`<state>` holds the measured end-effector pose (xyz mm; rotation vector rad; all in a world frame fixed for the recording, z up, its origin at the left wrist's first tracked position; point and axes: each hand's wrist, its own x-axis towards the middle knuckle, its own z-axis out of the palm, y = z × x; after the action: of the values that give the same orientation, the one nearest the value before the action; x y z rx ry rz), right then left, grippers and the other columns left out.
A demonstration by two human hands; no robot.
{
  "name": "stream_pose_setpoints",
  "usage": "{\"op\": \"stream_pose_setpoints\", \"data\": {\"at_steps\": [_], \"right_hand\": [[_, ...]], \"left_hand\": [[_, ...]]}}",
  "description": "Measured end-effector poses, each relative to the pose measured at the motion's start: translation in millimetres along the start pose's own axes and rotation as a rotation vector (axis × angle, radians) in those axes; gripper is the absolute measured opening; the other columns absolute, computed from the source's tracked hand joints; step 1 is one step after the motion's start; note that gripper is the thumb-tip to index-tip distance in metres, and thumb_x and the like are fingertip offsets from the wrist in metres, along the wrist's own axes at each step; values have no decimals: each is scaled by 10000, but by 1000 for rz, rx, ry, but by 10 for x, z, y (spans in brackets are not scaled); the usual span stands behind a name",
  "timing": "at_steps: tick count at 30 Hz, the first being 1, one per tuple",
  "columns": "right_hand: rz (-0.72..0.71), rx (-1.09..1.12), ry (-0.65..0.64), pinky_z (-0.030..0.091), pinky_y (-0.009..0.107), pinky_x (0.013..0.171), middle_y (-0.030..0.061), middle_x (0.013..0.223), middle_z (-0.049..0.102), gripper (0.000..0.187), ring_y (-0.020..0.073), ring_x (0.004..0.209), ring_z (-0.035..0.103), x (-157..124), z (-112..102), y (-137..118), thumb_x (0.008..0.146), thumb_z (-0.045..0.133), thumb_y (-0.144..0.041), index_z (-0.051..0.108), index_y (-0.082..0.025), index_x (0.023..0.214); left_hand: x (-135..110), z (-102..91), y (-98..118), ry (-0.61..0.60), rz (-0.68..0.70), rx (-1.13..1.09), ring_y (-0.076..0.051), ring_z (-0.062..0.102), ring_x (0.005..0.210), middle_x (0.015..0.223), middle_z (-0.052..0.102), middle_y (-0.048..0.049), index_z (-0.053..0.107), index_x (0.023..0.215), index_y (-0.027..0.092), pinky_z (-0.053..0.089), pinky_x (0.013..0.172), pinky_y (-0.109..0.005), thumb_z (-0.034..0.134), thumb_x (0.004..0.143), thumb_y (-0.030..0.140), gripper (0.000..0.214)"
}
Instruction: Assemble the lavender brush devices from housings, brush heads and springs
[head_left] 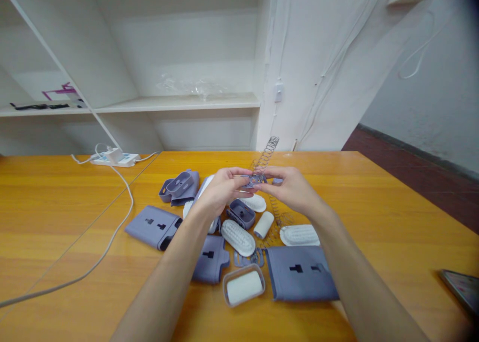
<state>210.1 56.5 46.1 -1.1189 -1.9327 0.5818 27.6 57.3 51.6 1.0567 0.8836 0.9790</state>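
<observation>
My left hand (221,188) and my right hand (292,188) meet above the wooden table (374,217), fingers pinched together. Between them they hold a small lavender plastic piece (250,181) with a long wire spring (265,157) that sticks up and away from it. Below the hands lies a scatter of lavender casings: one at the left (153,226), one at the front right (299,273), one under my left forearm (210,260). White oval brush heads (238,237) (300,235), a white roller (264,224) and a clear-edged tray with a white pad (244,285) lie among them.
A white power strip (114,158) sits at the table's back left, its cable (112,237) trailing toward the front left. A phone (462,288) lies at the right edge. White shelves stand behind the table. More springs (279,214) lie near my right wrist.
</observation>
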Motion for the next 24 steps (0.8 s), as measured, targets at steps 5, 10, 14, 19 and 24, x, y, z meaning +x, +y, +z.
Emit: {"op": "stream_pose_setpoints", "data": {"at_steps": [5, 10, 14, 19, 24], "right_hand": [[57, 165, -7, 532, 403, 912, 50, 1038, 758, 251, 241, 981, 700, 15, 14, 0, 785, 688, -242, 757, -216, 1024], [89, 189, -4, 542, 388, 889, 59, 1016, 760, 274, 231, 944, 707, 11, 46, 18, 756, 720, -262, 750, -201, 1021], [53, 104, -37, 533, 402, 898, 59, 1072, 746, 319, 250, 982, 693, 7, 65, 21, 732, 753, -283, 745, -218, 1045], [85, 144, 11, 521, 404, 931, 66, 1042, 755, 263, 249, 1009, 689, 23, 78, 7, 769, 719, -311, 760, -204, 1006], [155, 338, 76, 545, 425, 907, 80, 1030, 757, 293, 253, 982, 699, 31, 121, 28, 742, 732, -343, 764, -182, 985]], "left_hand": [[7, -25, 10, -49, 3, -33, -177, 709, 755, 928, 720, -141, 677, 1003, 80, 589, 736, -318, 656, 796, 98, 208], [11, -27, 3, -40, -11, -43, -182, 710, 738, 912, 721, -142, 684, 985, 82, 588, 705, -311, 677, 779, 107, 207], [3, 1, -5, 26, -15, 30, -154, 688, 630, 784, 713, -114, 678, 942, 78, 578, 651, -283, 679, 768, 87, 174], [0, 7, 2, -10, -31, 26, -205, 721, 739, 890, 721, -151, 659, 1004, 70, 586, 679, -303, 644, 802, 99, 205], [3, -13, 10, -26, -33, -68, -206, 725, 745, 923, 720, -145, 678, 1001, 71, 595, 682, -313, 602, 822, 84, 195]]}}
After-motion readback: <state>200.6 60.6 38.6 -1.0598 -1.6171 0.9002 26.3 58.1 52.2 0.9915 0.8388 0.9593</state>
